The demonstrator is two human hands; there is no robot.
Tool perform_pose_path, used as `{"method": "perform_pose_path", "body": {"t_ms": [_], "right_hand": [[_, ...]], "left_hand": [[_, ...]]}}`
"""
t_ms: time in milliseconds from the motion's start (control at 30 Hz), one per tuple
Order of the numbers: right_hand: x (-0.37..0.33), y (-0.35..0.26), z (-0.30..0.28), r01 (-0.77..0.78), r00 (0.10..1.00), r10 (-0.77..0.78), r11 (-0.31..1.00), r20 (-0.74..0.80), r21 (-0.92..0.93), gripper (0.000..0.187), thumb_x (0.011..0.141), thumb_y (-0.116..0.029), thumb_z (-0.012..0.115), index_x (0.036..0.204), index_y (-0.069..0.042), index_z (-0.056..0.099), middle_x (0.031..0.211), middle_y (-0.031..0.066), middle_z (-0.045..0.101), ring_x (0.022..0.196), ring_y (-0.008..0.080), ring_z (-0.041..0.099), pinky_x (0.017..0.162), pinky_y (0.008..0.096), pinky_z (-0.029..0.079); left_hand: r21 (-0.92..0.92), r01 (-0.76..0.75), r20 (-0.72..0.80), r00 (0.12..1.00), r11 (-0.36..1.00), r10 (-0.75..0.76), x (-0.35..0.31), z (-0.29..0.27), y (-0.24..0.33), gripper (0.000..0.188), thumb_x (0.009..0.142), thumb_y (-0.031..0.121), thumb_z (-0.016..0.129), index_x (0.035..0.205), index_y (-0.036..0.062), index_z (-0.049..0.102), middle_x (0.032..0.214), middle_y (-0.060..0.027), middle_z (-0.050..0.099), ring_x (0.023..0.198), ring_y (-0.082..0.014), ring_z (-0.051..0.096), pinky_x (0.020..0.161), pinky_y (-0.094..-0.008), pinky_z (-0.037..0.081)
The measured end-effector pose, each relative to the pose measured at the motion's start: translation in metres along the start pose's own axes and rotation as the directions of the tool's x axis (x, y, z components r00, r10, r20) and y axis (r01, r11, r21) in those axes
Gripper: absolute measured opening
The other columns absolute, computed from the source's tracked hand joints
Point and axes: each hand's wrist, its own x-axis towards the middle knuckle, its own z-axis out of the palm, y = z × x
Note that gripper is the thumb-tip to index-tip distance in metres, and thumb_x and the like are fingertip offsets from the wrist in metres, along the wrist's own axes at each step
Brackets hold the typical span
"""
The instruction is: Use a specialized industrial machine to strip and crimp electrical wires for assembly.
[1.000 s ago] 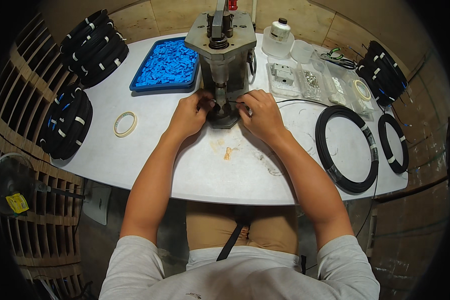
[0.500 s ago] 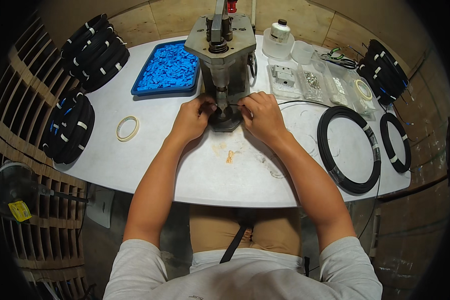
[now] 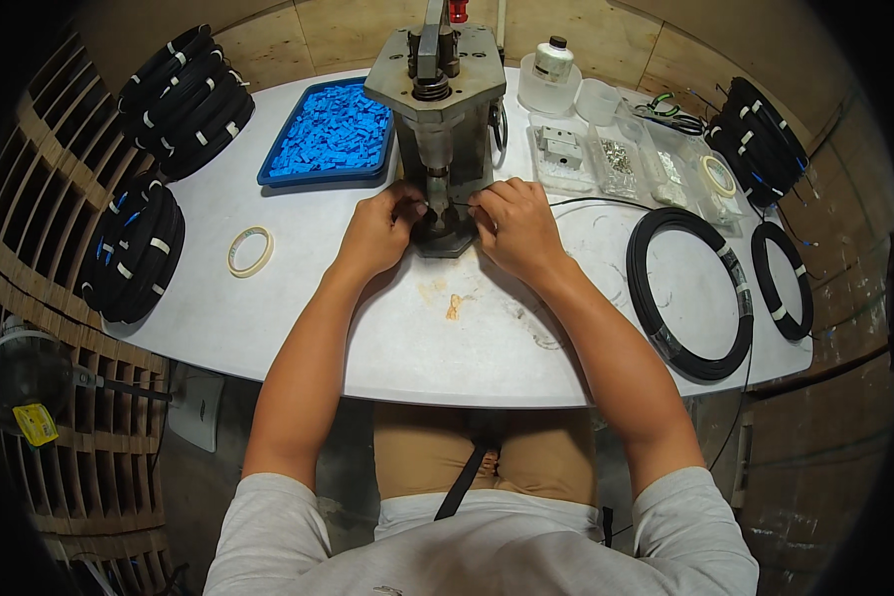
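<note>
A metal bench press (image 3: 455, 89) stands at the far middle of the table, its ram reaching down to a dark base (image 3: 443, 244). At the left of the ram, my left hand (image 3: 379, 230) is closed, fingertips pinched beside the tooling; what they hold is too small to make out. From the other side, my right hand (image 3: 515, 228) pinches a thin black cable (image 3: 591, 202), whose tip reaches in at the ram. This cable runs rightward behind the hand toward a large black cable coil (image 3: 650, 320) lying on the table.
A blue tray (image 3: 313, 183) full of small blue pieces sits left of the press. Stacked black coils (image 3: 184, 104) and a tape roll (image 3: 231, 254) lie at left. Clear bins (image 3: 564, 185) of small parts, a white bottle (image 3: 553, 62) and more coils (image 3: 755, 144) stand at right.
The whole view has shifted very slightly. Both hands keep their places at the press, with the right hand still on the cable.
</note>
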Motion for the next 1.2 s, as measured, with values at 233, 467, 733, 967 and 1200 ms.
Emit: {"method": "perform_pose_path", "body": {"t_ms": [233, 467, 733, 967, 1200], "right_hand": [[-0.0021, -0.0014, 0.0003, 0.01, 1.0, -0.01, 1.0, 0.002, -0.001, 0.013, 0.082, -0.005, 0.075, 0.095, -0.009, 0.074, 0.092, 0.0042, 0.071, 0.094, 0.0256, 0.065, 0.088, 0.0395, 0.045], [-0.0016, -0.0001, -0.0001, -0.041, 0.999, 0.039, 0.998, 0.034, 0.05, 0.012, 0.083, -0.005, 0.075, 0.095, -0.009, 0.074, 0.093, 0.0053, 0.072, 0.095, 0.0263, 0.065, 0.088, 0.0393, 0.046], [0.0009, -0.0019, 0.0009, -0.041, 0.999, 0.041, 0.986, 0.007, 0.16, 0.013, 0.087, -0.007, 0.078, 0.099, -0.005, 0.075, 0.095, 0.0102, 0.071, 0.092, 0.0323, 0.067, 0.085, 0.0419, 0.053], [0.0013, -0.0013, 0.0034, -0.046, 0.999, 0.047, 0.975, -0.003, 0.217, 0.014, 0.088, -0.01, 0.078, 0.102, -0.008, 0.076, 0.093, 0.0088, 0.071, 0.09, 0.0314, 0.068, 0.081, 0.0433, 0.054], [0.0013, -0.0023, -0.0005, -0.109, 0.993, 0.098, 0.974, 0.065, 0.198, 0.017, 0.088, -0.008, 0.079, 0.104, -0.005, 0.077, 0.098, 0.0115, 0.073, 0.095, 0.0333, 0.069, 0.087, 0.0423, 0.054]], "left_hand": [[-0.017, -0.01, 0.004, 1.0, 1.0, 0.01, 0.0003, -0.0003, -0.0033, 0.017, 0.098, 0.009, 0.066, 0.112, 0.0003, 0.072, 0.102, -0.0192, 0.078, 0.094, -0.0339, 0.076, 0.087, -0.0391, 0.057], [-0.02, 0.014, 0.018, 1.0, 1.0, -0.014, 0.0001, -0.0013, -0.0003, 0.017, 0.098, 0.009, 0.067, 0.112, 0.0007, 0.072, 0.101, -0.0193, 0.078, 0.091, -0.034, 0.075, 0.086, -0.0399, 0.057], [-0.013, 0.027, 0.03, 0.999, 1.0, -0.027, -0.0003, -0.0026, 0.0012, 0.017, 0.098, 0.011, 0.067, 0.111, 0.0007, 0.072, 0.098, -0.0202, 0.077, 0.089, -0.0341, 0.074, 0.086, -0.04, 0.056], [-0.052, 0.021, 0.047, 0.999, 0.998, -0.018, -0.0011, -0.0043, 0.0004, 0.018, 0.099, 0.011, 0.068, 0.114, 0.0013, 0.07, 0.102, -0.021, 0.077, 0.094, -0.0343, 0.075, 0.087, -0.0415, 0.056], [0.0, -0.005, 0.07, 0.998, 1.0, 0.005, -0.0007, -0.0057, 0.0052, 0.016, 0.099, 0.009, 0.065, 0.113, 0.0016, 0.07, 0.102, -0.0209, 0.077, 0.094, -0.0344, 0.075, 0.087, -0.0423, 0.056]]}}
